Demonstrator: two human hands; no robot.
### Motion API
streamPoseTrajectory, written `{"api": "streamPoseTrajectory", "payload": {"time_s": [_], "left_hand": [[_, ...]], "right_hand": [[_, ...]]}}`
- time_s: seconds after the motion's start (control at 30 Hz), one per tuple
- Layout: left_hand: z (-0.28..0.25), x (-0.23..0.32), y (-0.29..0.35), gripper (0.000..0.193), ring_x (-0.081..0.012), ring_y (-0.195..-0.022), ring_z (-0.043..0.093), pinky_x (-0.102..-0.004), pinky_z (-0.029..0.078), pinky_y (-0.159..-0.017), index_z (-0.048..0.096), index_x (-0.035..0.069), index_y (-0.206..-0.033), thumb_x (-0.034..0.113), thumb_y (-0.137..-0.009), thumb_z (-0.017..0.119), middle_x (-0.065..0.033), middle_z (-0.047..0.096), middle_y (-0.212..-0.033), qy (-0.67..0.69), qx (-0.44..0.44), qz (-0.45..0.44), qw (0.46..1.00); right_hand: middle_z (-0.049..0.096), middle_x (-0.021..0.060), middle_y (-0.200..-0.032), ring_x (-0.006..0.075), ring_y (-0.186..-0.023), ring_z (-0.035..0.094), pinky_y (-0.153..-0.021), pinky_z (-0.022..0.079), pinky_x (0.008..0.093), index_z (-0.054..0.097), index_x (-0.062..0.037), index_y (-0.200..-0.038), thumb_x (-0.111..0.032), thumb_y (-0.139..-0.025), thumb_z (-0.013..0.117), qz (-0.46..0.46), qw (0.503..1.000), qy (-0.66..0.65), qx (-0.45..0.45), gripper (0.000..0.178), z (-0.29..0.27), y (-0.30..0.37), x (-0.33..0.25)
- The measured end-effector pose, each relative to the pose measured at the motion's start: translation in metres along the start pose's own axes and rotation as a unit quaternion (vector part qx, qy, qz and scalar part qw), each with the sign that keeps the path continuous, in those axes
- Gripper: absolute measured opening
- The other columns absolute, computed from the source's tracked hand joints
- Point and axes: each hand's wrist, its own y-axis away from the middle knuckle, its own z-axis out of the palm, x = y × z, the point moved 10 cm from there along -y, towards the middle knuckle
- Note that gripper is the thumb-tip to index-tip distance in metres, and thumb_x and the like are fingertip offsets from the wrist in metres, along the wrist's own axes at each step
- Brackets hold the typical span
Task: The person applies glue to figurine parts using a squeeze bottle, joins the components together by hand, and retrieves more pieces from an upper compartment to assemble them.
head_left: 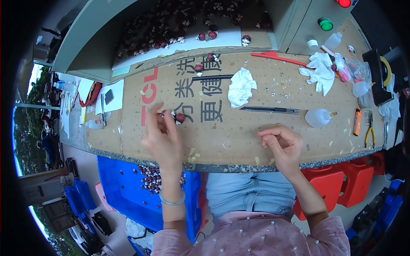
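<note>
Small figurines (180, 117) with round dark-red heads and white parts are at the fingertips of my left hand (161, 138), which is curled about them above the cardboard-covered table. Part of them is hidden behind my fingers. My right hand (282, 147) hovers near the table's front edge, its fingers bent in toward the thumb. Whatever it may hold is too small or hidden to make out. Farther back, two more figurines (198, 68) stand near the shelf's edge. A black-handled cutter (271, 110) and a crumpled white cloth (242, 87) lie between and beyond my hands.
Many figurines (171, 25) crowd the shelf at the back. Below the table, a blue bin (124, 192) holds more. To the right are a squeeze bottle (318, 118), an orange lighter (357, 121), yellow-handled pliers (370, 130), white gloves (319, 72) and a tape dispenser (378, 77). A phone (109, 96) lies left.
</note>
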Motion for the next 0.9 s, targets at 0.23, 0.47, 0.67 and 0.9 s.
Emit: {"api": "streamPoseTrajectory", "payload": {"time_s": [0.23,0.47,0.67,0.9], "left_hand": [[0.103,0.074,-0.119,0.016,-0.0217,-0.077,0.066,-0.0295,0.050,-0.068,0.063,0.002,-0.099,0.007,-0.085,0.057,-0.0143,0.067,-0.085,0.075,-0.101,0.282,0.951],[0.246,0.054,-0.203,0.020,-0.0279,-0.090,0.064,-0.0343,0.050,-0.081,0.070,0.015,-0.097,0.024,-0.081,0.060,-0.0102,0.068,-0.094,-0.183,-0.225,0.187,0.938],[0.189,0.073,-0.199,0.025,-0.0308,-0.090,0.064,-0.0370,0.051,-0.079,0.068,0.008,-0.098,0.021,-0.078,0.062,-0.0166,0.065,-0.100,-0.040,-0.172,0.197,0.964],[0.092,0.081,-0.011,0.029,-0.0104,-0.085,0.062,-0.0229,0.050,-0.076,0.062,-0.002,-0.107,-0.007,-0.079,0.061,-0.0083,0.066,-0.094,0.403,-0.354,-0.086,0.839]], "right_hand": [[0.061,0.0119,-0.081,0.0189,-0.072,0.058,-0.064,0.045,0.0279,0.061,0.0058,-0.083,0.003,-0.076,0.060,-0.181,0.979,0.078,0.057,0.007,-0.031,0.026,-0.035],[0.051,0.0183,-0.118,0.0236,-0.110,0.048,-0.091,0.036,0.0342,0.045,0.0022,-0.120,-0.005,-0.071,0.065,-0.283,0.888,0.207,0.298,0.054,-0.108,0.048,-0.075],[0.050,0.0159,-0.125,0.0230,-0.116,0.045,-0.097,0.034,0.0337,0.040,0.0012,-0.128,-0.001,-0.075,0.065,-0.091,0.956,0.187,0.206,0.059,-0.119,0.006,-0.037],[0.058,0.0140,-0.110,0.0173,-0.098,0.056,-0.087,0.043,0.0285,0.047,0.0028,-0.124,-0.006,-0.085,0.059,-0.025,0.973,0.151,0.173,0.042,-0.125,0.001,-0.014]]}}
